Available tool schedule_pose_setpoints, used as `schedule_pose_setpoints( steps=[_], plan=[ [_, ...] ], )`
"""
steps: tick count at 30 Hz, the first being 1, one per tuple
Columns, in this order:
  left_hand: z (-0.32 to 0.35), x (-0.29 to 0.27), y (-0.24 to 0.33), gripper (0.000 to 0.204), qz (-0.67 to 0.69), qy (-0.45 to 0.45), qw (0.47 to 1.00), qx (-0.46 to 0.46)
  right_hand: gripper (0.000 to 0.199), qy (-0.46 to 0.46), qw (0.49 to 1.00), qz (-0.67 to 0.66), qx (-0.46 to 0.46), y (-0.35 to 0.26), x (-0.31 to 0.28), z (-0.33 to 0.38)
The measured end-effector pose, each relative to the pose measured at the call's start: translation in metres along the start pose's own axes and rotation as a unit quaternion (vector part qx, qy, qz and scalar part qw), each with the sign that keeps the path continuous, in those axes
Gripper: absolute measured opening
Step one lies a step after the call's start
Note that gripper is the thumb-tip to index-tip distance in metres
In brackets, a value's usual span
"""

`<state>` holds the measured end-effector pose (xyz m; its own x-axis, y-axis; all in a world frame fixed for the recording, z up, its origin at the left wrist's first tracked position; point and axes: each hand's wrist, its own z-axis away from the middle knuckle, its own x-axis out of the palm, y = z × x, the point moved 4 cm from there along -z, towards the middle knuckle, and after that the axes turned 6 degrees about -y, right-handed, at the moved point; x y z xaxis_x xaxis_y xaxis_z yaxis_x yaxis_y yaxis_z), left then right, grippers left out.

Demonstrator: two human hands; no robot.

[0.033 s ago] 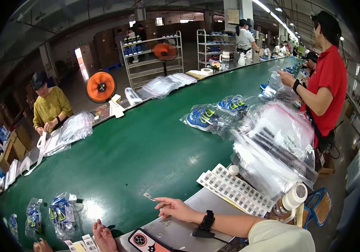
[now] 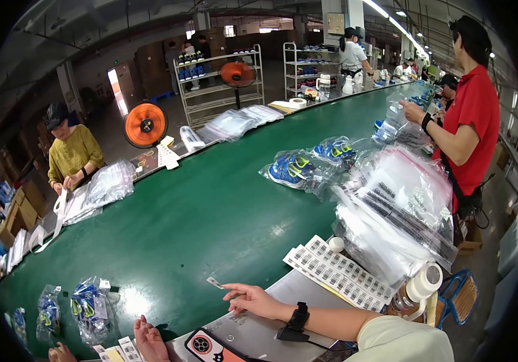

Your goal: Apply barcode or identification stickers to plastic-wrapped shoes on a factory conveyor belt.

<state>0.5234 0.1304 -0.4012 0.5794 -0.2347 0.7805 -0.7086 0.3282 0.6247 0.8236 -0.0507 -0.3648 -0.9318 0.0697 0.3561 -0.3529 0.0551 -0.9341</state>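
My right hand, a black strap on its wrist, reaches over the near edge of the green conveyor belt. Its index finger points left, with a small white barcode label at the tip. The other fingers are loosely bent. At the lower edge, my left hand is palm up, with loosely curled fingers and nothing visible in it. Beside it lie label sheets. A phone in a pink and black case lies between my hands. Left of them, bagged blue shoes sit on the belt.
Sheets of barcode labels, a stack of clear plastic bags and a white-lidded jug stand to my right. More bagged shoes lie farther along the belt. Another person's hand shows at lower left. Co-workers stand along both sides.
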Motion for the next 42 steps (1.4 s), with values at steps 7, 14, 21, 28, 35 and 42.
schedule_pose_setpoints(
  steps=[7, 14, 21, 28, 35, 42],
  plan=[
    [-0.009, -0.024, 0.000, 0.024, 0.060, -0.022, 0.997, 0.035, 0.049, 0.001, 1.000, 0.000, 0.006, 0.000, 0.000, -0.001],
    [0.004, 0.010, 0.001, 0.029, -0.021, 0.022, 0.999, 0.040, 0.049, 0.001, 1.000, 0.008, 0.009, 0.001, -0.001, 0.000],
    [0.002, 0.017, -0.001, 0.025, -0.003, -0.001, 1.000, 0.022, 0.049, 0.002, 1.000, -0.003, 0.006, 0.003, -0.002, -0.001],
    [0.001, 0.009, 0.001, 0.022, 0.000, 0.026, 0.999, 0.027, 0.048, -0.001, 1.000, -0.001, 0.006, 0.004, -0.001, -0.004],
    [-0.003, 0.006, -0.010, 0.018, -0.014, 0.043, 0.998, 0.046, 0.047, 0.019, 1.000, 0.004, 0.015, 0.000, -0.004, 0.005],
    [0.006, 0.018, -0.005, 0.019, -0.053, 0.110, 0.988, 0.089, 0.047, 0.000, 1.000, 0.008, 0.026, -0.003, 0.001, 0.002]
  ],
)
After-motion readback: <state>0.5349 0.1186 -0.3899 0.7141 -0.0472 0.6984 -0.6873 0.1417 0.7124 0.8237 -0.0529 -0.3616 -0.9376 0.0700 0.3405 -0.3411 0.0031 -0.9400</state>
